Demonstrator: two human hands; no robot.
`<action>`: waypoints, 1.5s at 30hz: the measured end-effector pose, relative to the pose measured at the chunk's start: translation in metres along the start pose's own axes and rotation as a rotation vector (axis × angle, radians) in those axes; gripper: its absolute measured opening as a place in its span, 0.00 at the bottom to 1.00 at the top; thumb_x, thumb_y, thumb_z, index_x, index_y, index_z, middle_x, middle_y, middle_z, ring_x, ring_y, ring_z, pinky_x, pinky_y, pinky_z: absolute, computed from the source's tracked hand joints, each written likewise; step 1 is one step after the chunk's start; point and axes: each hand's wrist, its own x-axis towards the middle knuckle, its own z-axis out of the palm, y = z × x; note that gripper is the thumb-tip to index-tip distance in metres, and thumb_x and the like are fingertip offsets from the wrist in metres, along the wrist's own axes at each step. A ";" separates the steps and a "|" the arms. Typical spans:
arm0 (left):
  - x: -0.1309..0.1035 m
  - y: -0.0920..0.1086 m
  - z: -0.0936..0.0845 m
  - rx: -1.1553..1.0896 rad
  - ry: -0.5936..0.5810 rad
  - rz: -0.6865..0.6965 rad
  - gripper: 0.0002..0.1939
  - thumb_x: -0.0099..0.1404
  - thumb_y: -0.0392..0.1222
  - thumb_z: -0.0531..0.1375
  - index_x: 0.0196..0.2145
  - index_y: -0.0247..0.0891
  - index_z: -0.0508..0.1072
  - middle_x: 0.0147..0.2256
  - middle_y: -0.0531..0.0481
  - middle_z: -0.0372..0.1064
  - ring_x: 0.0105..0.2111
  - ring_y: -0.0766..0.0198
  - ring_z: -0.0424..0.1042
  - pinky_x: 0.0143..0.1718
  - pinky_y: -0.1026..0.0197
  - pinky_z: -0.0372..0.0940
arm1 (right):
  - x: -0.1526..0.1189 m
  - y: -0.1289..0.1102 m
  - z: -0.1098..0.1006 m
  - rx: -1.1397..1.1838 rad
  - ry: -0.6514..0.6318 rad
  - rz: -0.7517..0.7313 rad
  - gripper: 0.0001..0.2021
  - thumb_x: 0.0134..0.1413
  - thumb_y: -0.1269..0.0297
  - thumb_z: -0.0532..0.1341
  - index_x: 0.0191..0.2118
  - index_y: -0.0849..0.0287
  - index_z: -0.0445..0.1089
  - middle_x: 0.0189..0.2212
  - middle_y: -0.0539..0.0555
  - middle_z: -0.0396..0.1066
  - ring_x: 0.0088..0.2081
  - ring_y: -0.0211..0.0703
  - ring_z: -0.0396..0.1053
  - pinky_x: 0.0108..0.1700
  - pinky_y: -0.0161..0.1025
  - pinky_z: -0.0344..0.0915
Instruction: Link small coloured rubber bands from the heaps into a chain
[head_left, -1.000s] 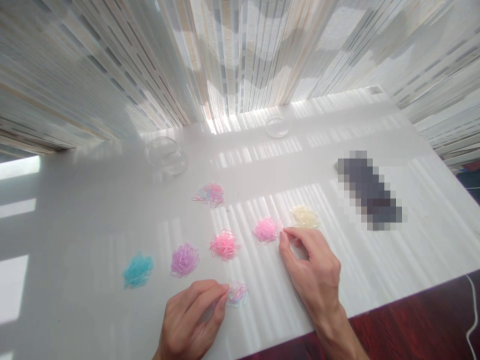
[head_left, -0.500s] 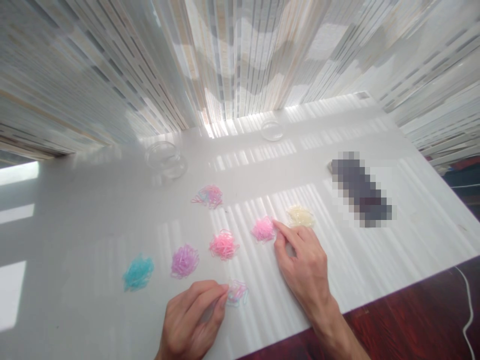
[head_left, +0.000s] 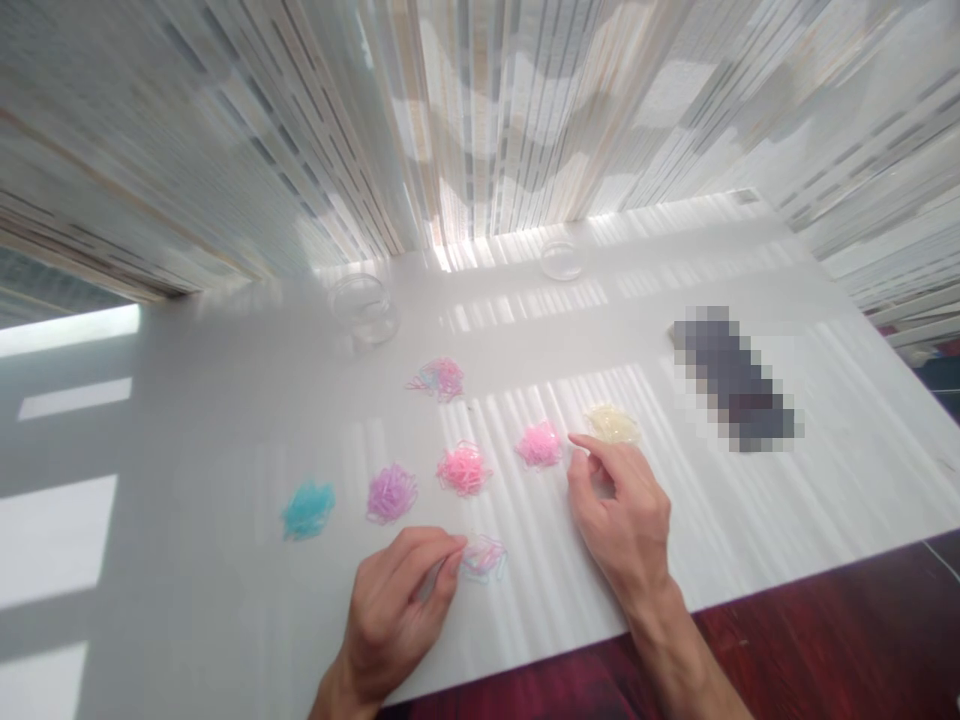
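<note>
"While the left hand [head_left: 409, 605] rests beside the near mixed pile [head_left: 486, 558], what are its fingers doing?"

"Thumb and forefinger drawn together, tips meeting at the pile's left edge. Whether a strand is caught there, I cannot tell."

"And the right hand [head_left: 626, 510]?"

"Just right of the light pink pile [head_left: 539, 444], knuckles overlapping my view of the pale yellow pile [head_left: 611, 421]. Forefinger extended, thumb tip slightly apart; nothing visible in the gap."

"Other piles?"

"Leftward, in a slanting row on the white table [head_left: 217, 420]: coral pink pile [head_left: 463, 468], purple pile [head_left: 391, 493], teal pile [head_left: 307, 510], all separate. Beyond the row, the far mixed pile [head_left: 442, 379], pinks with pale blue."

"Farther off?"

"Clear round containers [head_left: 360, 305] back left, a clear dish [head_left: 561, 262] near the curtain [head_left: 510, 120]. Over right, a dark object [head_left: 739, 385], blurred into squares."
</note>
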 end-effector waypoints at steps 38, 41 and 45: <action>-0.041 0.019 -0.011 0.102 -0.007 -0.249 0.06 0.71 0.38 0.61 0.42 0.44 0.78 0.39 0.53 0.79 0.33 0.65 0.78 0.35 0.65 0.72 | -0.069 -0.047 0.001 0.293 -0.271 -0.305 0.03 0.67 0.68 0.62 0.42 0.56 0.73 0.31 0.53 0.73 0.35 0.46 0.72 0.39 0.43 0.71; -0.039 0.022 -0.011 0.043 0.010 -0.225 0.06 0.72 0.39 0.60 0.41 0.43 0.78 0.39 0.52 0.80 0.32 0.65 0.77 0.38 0.64 0.73 | -0.068 -0.050 -0.002 0.310 -0.255 -0.301 0.04 0.67 0.67 0.62 0.44 0.56 0.74 0.32 0.53 0.74 0.36 0.46 0.72 0.39 0.43 0.72; -0.038 0.025 -0.010 -0.001 0.009 -0.190 0.07 0.73 0.39 0.58 0.42 0.42 0.78 0.38 0.51 0.80 0.31 0.65 0.76 0.37 0.64 0.73 | -0.066 -0.052 -0.006 0.334 -0.265 -0.308 0.05 0.66 0.67 0.63 0.46 0.55 0.74 0.33 0.53 0.74 0.36 0.46 0.73 0.39 0.43 0.72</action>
